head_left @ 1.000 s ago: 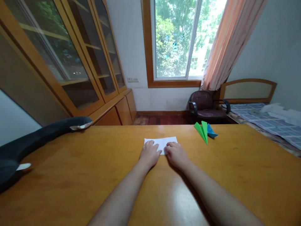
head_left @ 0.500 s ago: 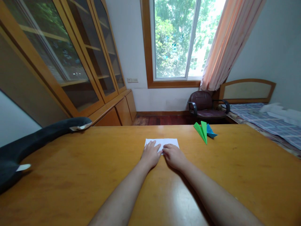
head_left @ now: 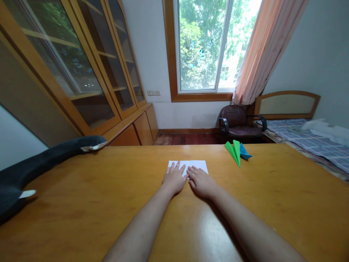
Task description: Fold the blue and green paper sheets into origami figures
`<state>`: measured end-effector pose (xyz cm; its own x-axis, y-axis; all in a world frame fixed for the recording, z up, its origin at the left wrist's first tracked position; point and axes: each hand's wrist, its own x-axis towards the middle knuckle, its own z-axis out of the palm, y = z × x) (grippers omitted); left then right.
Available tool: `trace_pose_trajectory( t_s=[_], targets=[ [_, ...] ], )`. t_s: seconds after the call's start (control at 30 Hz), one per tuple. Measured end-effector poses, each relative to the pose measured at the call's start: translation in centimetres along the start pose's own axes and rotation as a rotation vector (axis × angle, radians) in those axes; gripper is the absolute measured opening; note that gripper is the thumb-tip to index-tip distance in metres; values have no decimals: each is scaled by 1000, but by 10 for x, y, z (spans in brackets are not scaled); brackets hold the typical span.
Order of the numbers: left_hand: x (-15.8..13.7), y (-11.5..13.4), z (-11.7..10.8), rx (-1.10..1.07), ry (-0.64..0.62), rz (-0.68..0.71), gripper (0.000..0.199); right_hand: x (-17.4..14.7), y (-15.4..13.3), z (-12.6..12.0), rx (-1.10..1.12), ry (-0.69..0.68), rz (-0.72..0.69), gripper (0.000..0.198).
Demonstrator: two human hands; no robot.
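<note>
A white sheet of paper (head_left: pixel 193 163) lies flat on the wooden table, its near part covered by my hands. Across its left side rests my left hand (head_left: pixel 175 179), open, with the fingers spread and pointing away from me. My right hand (head_left: pixel 200 180) is open too, its fingers stretched flat over the paper's right part, close beside the left thumb. Whether the sheet is folded along its near edge is hidden beneath my hands.
On the table (head_left: pixel 109 203), a green paper plane (head_left: pixel 234 153) and a blue folded paper piece (head_left: pixel 244 152) lie at the far right. A dark curved object (head_left: pixel 54 156) with white parts occupies the left side. Beyond stands a chair (head_left: pixel 237 122).
My right hand's fingers were curled at the paper and are now stretched out flat on it. The left fingers have spread slightly. The paper has barely moved.
</note>
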<state>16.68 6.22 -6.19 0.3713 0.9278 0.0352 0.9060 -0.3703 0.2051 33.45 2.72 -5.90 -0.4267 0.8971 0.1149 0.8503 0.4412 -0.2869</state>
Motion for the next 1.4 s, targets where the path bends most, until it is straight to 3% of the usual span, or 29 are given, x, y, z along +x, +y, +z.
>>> trace_pose_trajectory(
  t_s=[0.2,0.6,0.83,1.03,1.1,1.17,1.3,1.4],
  targets=[
    [1,-4,2,54,-35,-68,68,-1,1,-2,-10,-110,21,62],
    [3,-24,-10,42,-116,-201,88,-4,3,-10,-3,-167,75,71],
    [0,-32,-12,36,-113,-257,91,-9,13,-12,-10,-172,213,83],
    [-3,-35,-12,47,-108,-287,91,-7,23,-16,-80,-21,413,59],
    [-3,-34,-11,60,-100,-286,91,-6,19,-19,-104,63,382,46],
    [-2,-32,-9,73,-86,-290,91,-6,11,-22,-100,123,259,37],
    [-1,-26,-4,94,-32,-311,91,-7,-10,-23,-95,61,-13,29],
    [-1,-22,-3,104,-6,-321,91,-7,-18,-22,-139,43,-46,32]
  ],
)
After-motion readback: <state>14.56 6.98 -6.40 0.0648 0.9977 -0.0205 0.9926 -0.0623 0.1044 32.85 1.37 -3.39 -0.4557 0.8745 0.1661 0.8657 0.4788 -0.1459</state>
